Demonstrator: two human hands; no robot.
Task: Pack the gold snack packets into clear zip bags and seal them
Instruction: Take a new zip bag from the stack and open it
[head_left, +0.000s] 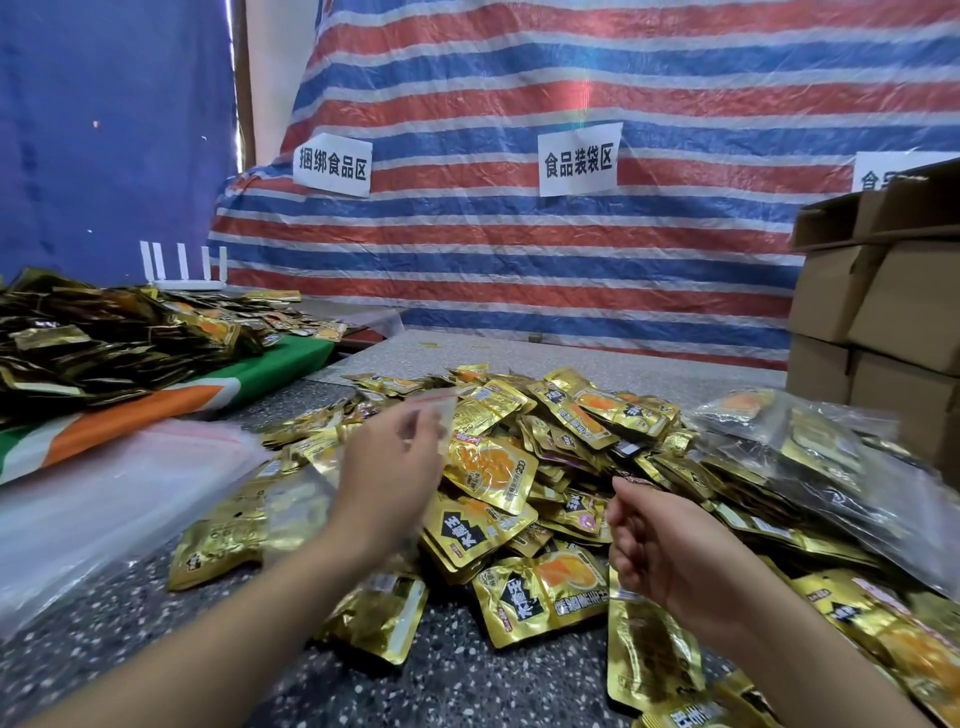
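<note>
Bagging step, early: left hand (388, 467) pinching a clear zip bag (434, 402) above the heap of gold packets (519, 478) on the table (130, 623). Right hand (670, 545) loosely curled, seemingly holding nothing, over the heap. Next, probably: opening the bag's mouth, grabbing packets.

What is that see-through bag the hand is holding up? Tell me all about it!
The clear zip bag is thin, floppy see-through plastic with a red strip along its top edge. It looks empty and is blurred. The left hand holds it up by its near side, above the heap of gold snack packets, with the top edge pointing away and to the right. Whether its mouth is open or shut cannot be told. The right hand does not touch it.
</note>
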